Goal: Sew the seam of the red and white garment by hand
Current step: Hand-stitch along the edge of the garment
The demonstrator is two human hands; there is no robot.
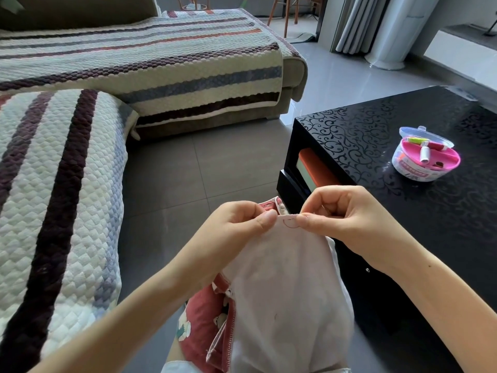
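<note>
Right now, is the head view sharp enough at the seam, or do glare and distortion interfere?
Head view: daylight is even, and the garment edge pinched by the left hand and right hand is sharp. Pale sheen lies on the black table, not on the work. Wide-angle bending curves the sofa.

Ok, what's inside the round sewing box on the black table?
A pink tray with thread spools: a white spool, a red spool and a yellow-green spool beside the raised clear lid. Anything beneath the tray is covered by it.
</note>
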